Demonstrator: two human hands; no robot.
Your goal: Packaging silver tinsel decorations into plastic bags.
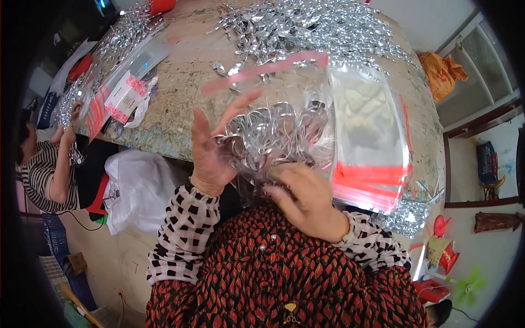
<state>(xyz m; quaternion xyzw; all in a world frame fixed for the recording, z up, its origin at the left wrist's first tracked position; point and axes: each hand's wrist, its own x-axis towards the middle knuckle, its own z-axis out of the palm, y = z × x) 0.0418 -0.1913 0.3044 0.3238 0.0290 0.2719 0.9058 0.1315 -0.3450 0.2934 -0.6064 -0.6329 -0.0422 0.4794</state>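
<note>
A clear plastic bag (313,78) with a pinkish-red strip along its top edge stands in front of me at the table's near edge. Inside it is a bunch of shiny silver pieces (284,111) with rounded, ring-like ends pointing up. My left hand (210,161) is open at the bag's left side, thumb and fingers spread; its far fingers show partly behind the clear film. Curled against the lower end of the bag, my right hand (306,199) grips the gathered bottom. Its fingertips are slightly blurred.
A stack of clear bags with red strips (372,136) lies on the right of the worn table (180,71). Silver pieces (322,33) are heaped at the back. Left are a tissue pack (128,98), a white sack (139,186) and a person in stripes (46,177) handling silver strands.
</note>
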